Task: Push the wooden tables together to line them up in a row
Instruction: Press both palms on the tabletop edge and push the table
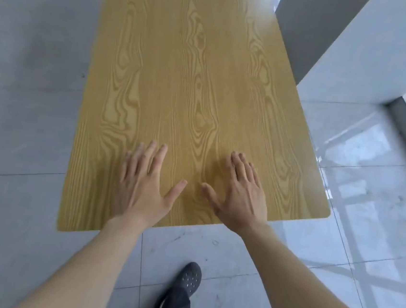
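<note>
While the person is standing at the bottom of the frame, one dark perforated shoe (190,280) is stepping forward on the pale tiled floor (235,265), and both bare forearms are reaching up from the lower corners toward the centre. Left hand (143,185) and right hand (240,195) are lying palm-down, side by side, just inside the near edge of the wooden desk (192,77); the fingers (150,153) are spread flat and released, gripping nothing, with the thumbs angling toward each other and not touching. That desk is filling the middle of the frame, running away from the person toward the top edge, its near right corner rounded. A grey wall (370,51) is standing beside its right edge in the upper right.

Judging from the flat palms and the stride, the pushing step is under way: the desk is being slid lengthwise away from the body. No second desk is showing, so how far the gap is closed cannot be told. The next move is calling for even pressure from both palms, so the top is travelling straight and not swinging toward the wall.
</note>
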The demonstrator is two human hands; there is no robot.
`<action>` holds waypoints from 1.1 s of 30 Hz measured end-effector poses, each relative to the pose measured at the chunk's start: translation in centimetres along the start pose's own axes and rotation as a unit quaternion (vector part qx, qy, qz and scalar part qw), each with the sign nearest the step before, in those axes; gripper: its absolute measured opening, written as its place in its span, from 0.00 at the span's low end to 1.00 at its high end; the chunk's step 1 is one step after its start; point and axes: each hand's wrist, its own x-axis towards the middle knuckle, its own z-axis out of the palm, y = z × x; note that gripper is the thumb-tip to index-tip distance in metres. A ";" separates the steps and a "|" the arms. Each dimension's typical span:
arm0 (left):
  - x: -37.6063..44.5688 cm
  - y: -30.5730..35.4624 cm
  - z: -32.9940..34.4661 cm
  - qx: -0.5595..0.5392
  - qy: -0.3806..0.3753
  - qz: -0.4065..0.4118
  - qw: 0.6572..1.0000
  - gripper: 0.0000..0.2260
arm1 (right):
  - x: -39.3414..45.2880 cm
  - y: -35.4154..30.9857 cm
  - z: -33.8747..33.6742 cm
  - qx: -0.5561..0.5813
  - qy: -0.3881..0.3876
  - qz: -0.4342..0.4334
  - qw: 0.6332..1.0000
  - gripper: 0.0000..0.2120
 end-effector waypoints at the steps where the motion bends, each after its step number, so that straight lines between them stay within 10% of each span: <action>1: -0.4 0.1 0.6 0.002 -0.002 0.000 1.000 0.40 | -0.3 0.1 0.6 -0.001 0.004 -0.003 1.000 0.44; 33: 1.3 -0.2 3.6 0.048 0.032 -0.007 0.998 0.36 | 2.7 2.9 4.3 -0.012 0.141 -0.067 0.988 0.34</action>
